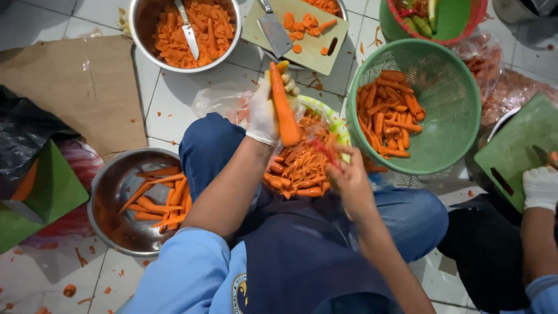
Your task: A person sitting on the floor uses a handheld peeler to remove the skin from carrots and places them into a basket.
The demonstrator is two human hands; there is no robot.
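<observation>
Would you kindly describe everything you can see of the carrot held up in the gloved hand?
The carrot is long, bright orange and smooth, looking freshly peeled. It stands nearly upright, tapered tip up and thick end down. The left hand, in a white glove, wraps its upper half from the left. It hangs over a pile of peelings; the right hand is below, holding a red peeler.

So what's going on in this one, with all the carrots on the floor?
A person sitting on the tiled floor holds a long orange carrot upright in the gloved left hand. The bare right hand works a small red-handled peeler beside it, over a pile of orange peelings. A round green plastic basket of carrots sits to the right, and a round steel bowl of carrots to the left. At the right edge, another person's gloved hand rests on a green cutting board.
</observation>
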